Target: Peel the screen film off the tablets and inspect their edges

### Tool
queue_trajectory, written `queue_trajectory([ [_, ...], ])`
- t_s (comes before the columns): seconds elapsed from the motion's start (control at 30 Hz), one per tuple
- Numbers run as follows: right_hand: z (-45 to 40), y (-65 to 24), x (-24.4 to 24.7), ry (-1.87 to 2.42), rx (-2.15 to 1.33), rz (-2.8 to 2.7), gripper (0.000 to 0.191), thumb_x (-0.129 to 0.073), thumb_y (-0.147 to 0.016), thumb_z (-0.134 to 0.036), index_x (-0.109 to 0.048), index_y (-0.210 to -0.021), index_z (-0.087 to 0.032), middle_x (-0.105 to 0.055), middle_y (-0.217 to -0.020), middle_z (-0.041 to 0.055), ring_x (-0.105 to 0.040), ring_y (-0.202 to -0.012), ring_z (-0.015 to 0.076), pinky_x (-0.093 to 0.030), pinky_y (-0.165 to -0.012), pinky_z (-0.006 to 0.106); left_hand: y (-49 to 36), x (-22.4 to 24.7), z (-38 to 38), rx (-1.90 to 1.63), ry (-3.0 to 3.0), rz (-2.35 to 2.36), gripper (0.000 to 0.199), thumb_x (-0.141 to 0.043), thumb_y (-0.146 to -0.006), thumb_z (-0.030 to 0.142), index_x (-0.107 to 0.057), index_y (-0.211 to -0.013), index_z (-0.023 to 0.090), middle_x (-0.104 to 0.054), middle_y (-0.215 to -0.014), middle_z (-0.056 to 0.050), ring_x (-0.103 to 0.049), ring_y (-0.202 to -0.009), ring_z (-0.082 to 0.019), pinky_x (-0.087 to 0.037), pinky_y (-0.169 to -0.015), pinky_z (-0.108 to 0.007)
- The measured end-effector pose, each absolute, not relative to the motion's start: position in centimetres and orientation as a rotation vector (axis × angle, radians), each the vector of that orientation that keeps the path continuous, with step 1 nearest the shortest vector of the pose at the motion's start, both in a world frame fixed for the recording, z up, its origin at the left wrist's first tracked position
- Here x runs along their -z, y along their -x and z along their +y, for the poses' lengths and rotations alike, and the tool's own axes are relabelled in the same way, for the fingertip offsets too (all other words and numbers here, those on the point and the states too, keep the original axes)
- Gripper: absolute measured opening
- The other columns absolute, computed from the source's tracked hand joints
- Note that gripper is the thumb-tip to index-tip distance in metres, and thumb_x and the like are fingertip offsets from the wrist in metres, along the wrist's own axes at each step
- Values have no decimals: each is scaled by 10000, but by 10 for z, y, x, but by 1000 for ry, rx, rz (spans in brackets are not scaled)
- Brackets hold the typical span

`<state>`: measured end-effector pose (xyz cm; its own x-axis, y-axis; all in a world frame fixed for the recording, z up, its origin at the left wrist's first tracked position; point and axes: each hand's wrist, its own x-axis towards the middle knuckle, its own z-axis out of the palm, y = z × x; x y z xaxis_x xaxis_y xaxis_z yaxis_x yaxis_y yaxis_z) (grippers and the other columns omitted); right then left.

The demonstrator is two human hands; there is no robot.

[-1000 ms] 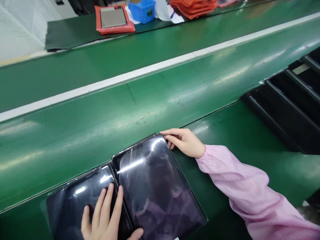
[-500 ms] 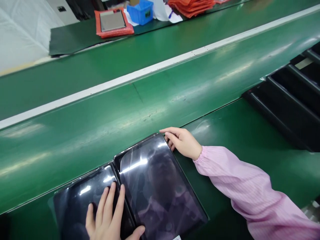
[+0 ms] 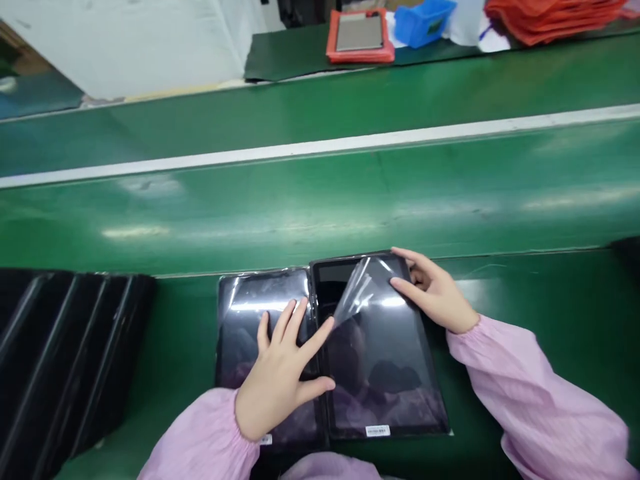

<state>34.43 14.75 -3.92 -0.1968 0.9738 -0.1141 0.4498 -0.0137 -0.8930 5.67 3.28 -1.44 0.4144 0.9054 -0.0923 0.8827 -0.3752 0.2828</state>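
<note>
A slippery, fragile glass tablet is shown lying flat on a green conveyor belt, beside a second tablet. Its upper right edge is gripped by the curled right hand; the open left hand is laid across the seam, its forefinger at a limp, lifted film. The rims offer the safest hold.

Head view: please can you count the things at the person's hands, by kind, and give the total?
Hands: 2
Black tablets: 2
Curled clear film sheets: 1
Total: 5
</note>
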Motion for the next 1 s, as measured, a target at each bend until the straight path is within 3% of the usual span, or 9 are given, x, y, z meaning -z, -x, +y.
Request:
queue_trajectory([
  [0.13,155,-347,40,1452,-1085,-1749,316,-679,-838,-418,-716,-1104,-251,-593,-893,28,-487,-634,129,-405,-583,280,-56,7,32,-230,-2416,1390,692,-748,-812,370,-466,-1444,344,-304,-1572,-247,-320,-1435,-477,-311,-1014,-780],
  [0.23,157,-349,39,1410,-1062,-1770,212,-692,-824,-443,-728,-879,-242,-601,-918,46,-532,-744,162,-406,-612,284,-57,0,26,-261,-2422,1221,466,-679,-870,271,-574,-1324,280,-409,-1517,-239,-446,-1377,-404,-440,-1008,-650],
  [0.3,158,-350,37,1409,-1093,-1771,226,-692,-828,-460,-707,-837,-235,-600,-908,51,-547,-793,176,-419,-646,293,-60,-3,21,-269,-2420,1153,392,-626,-894,211,-584,-1283,221,-419,-1508,-259,-502,-1337,-371,-490,-988,-574],
  [0.43,158,-350,36,1424,-1119,-1768,236,-676,-845,-465,-668,-835,-230,-596,-925,41,-556,-801,168,-434,-703,305,-74,-3,10,-285,-2434,1079,488,-622,-888,234,-502,-1352,143,-365,-1529,-310,-461,-1369,-403,-481,-1021,-552],
  [0.57,157,-349,37,1446,-1124,-1739,214,-661,-851,-424,-666,-958,-239,-533,-751,-8,-483,-634,139,-404,-591,284,-99,7,-8,-308,-2465,1075,655,-645,-879,348,-411,-1423,69,-365,-1517,-332,-351,-1417,-476,-415,-1090,-582],
  [0.67,156,-347,36,1453,-1120,-1718,414,-662,-834,-392,-612,-1226,-266,-522,-774,-13,-490,-627,141,-427,-569,279,-115,16,-19,-407,-2527,967,492,-511,-961,304,-455,-1389,68,-452,-1496,-248,-392,-1427,-370,-341,-1175,-496],
  [0.77,156,-343,32,1520,-1074,-1655,663,-711,-772,-350,-503,-1398,-279,-574,-905,15,-568,-720,158,-509,-670,318,-125,19,-23,-509,-2554,846,369,-425,-992,234,-531,-1318,99,-534,-1445,-177,-465,-1389,-280,-294,-1207,-426],
  [0.87,156,-338,28,1646,-1056,-1514,680,-774,-704,-320,-558,-1343,-234,-605,-887,16,-585,-709,154,-537,-700,327,-124,12,-21,-583,-2533,744,329,-409,-996,245,-590,-1247,136,-609,-1359,-141,-541,-1311,-250,-329,-1185,-432],
  [1.0,145,-335,29,1686,-1137,-1440,446,-766,-710,-446,-657,-1053,-182,-638,-757,14,-603,-644,157,-548,-628,310,-87,0,-21,-791,-2419,974,318,-459,-970,246,-600,-1245,171,-593,-1372,-137,-505,-1340,-242,-411,-1127,-401],
])
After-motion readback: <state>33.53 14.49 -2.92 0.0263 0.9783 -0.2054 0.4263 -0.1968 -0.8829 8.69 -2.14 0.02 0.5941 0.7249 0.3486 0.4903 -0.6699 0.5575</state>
